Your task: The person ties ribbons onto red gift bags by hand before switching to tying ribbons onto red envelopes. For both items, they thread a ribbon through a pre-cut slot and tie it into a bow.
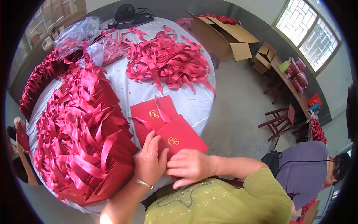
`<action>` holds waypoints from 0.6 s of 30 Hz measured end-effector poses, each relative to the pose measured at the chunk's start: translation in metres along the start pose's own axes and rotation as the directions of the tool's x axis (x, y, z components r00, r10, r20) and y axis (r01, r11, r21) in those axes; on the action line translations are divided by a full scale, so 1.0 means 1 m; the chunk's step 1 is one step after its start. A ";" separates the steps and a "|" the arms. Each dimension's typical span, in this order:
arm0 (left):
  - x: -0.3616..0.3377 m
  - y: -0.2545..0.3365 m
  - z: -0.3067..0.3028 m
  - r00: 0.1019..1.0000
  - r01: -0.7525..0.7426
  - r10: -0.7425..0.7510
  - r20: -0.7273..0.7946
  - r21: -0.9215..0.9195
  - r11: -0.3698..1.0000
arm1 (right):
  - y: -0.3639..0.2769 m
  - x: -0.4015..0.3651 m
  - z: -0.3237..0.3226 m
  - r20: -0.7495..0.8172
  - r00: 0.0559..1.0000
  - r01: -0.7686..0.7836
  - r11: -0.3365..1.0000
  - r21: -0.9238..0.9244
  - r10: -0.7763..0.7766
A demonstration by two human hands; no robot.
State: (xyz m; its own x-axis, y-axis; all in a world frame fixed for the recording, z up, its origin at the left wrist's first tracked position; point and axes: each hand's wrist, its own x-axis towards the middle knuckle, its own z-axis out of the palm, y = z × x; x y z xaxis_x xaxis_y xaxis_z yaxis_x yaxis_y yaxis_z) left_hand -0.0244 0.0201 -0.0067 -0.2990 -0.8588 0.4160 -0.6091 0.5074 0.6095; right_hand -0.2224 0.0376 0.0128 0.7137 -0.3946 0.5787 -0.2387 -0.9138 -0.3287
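Observation:
A red gift bag [181, 135], flat, with gold lettering and made of what looks like stiff paper, lies tilted at the table's near edge. My left hand [148, 159], a bracelet on its wrist, rests along the bag's left side with fingers stretched out and thumb apart. At the bag's lower edge my right hand [191, 164] is closed, its fingers curled against it; the fingertips are partly hidden. Just beyond, a second red bag [145, 109] with the same gold lettering lies partly under the first, a pink ribbon [162, 110] on it.
Many ribboned red bags [84, 138] stand packed along the left. A heap of loose ribbons [169, 59] lies farther back on the white tablecloth [197, 100], near plastic wrapping [78, 33]. Cardboard boxes [220, 39] and a wooden stool [278, 121] stand right. Other people sit at both sides.

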 end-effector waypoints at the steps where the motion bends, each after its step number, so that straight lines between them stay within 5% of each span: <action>1: 0.001 -0.001 0.001 0.999 -0.028 0.028 -0.021 0.023 0.999 | 0.005 -0.001 -0.014 -0.023 0.997 -0.070 0.992 0.103 0.073; 6: 0.004 0.012 -0.005 0.996 -0.041 0.028 0.079 0.170 0.985 | 0.099 -0.022 -0.060 -0.518 0.822 -0.440 0.842 -0.312 0.237; 9: 0.005 0.017 -0.006 0.991 -0.025 -0.005 0.137 0.217 0.976 | 0.157 -0.030 -0.082 -0.415 0.889 -0.410 0.736 -0.539 0.191; 11: 0.007 0.016 -0.007 0.986 -0.005 -0.032 0.162 0.222 0.975 | 0.180 -0.027 -0.089 -0.181 0.973 -0.232 0.676 -0.699 0.147; 15: 0.008 0.012 -0.009 0.987 -0.029 -0.002 0.163 0.189 0.982 | 0.200 -0.021 -0.101 0.117 0.969 -0.084 0.741 -0.666 0.216; 18: 0.010 0.010 -0.009 0.992 -0.048 0.026 0.126 0.171 0.984 | 0.193 -0.014 -0.096 0.018 0.990 -0.100 0.791 -0.604 0.138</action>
State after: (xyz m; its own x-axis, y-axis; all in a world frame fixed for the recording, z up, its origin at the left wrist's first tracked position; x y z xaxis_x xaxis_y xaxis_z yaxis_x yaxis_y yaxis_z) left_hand -0.0267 0.0171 0.0093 -0.4052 -0.8472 0.3435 -0.7110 0.5282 0.4642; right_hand -0.3414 -0.1423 0.0133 0.6853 -0.5155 0.5144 -0.6578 -0.7413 0.1335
